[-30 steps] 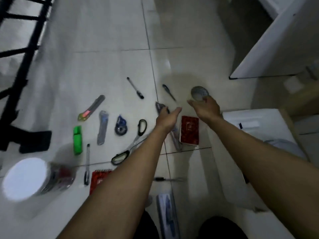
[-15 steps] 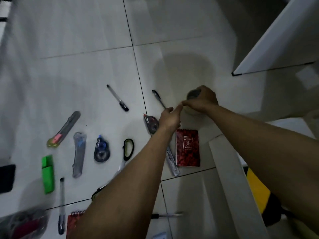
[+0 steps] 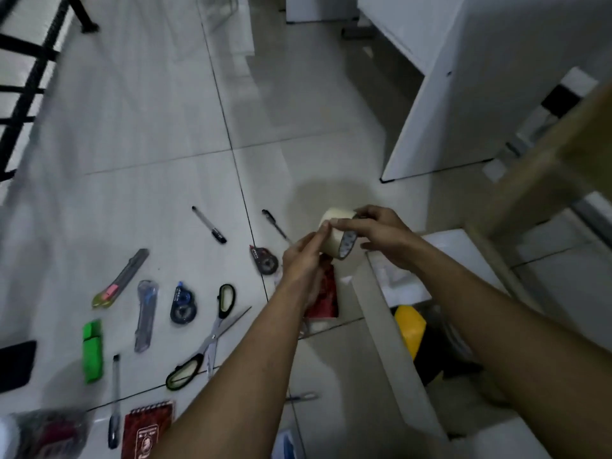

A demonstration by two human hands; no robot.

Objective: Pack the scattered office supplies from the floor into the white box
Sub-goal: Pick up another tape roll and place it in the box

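A cream roll of tape [image 3: 334, 236] is held above the floor between both hands. My right hand [image 3: 377, 231] grips it from the right and top; my left hand [image 3: 303, 256] touches its left side with the fingertips. The white box [image 3: 381, 313] stands open just right of the hands, with a yellow and black object [image 3: 410, 329] inside. On the floor lie scissors [image 3: 212, 336], two pens [image 3: 209, 224], correction tape rollers [image 3: 182, 304], box cutters [image 3: 121, 278], a green highlighter [image 3: 92, 351] and red notepads [image 3: 326, 294], one partly under my left wrist.
White furniture [image 3: 440, 104] stands at the back right and a wooden leg [image 3: 536, 180] crosses the right side. A black metal frame [image 3: 23, 77] runs along the left. A clear container [image 3: 43, 432] lies at the bottom left. A black object [image 3: 16, 364] sits at the left edge.
My right hand has lifted the tape roll off the floor, and my left hand has come up to touch it. The view has tilted up and pulled back.
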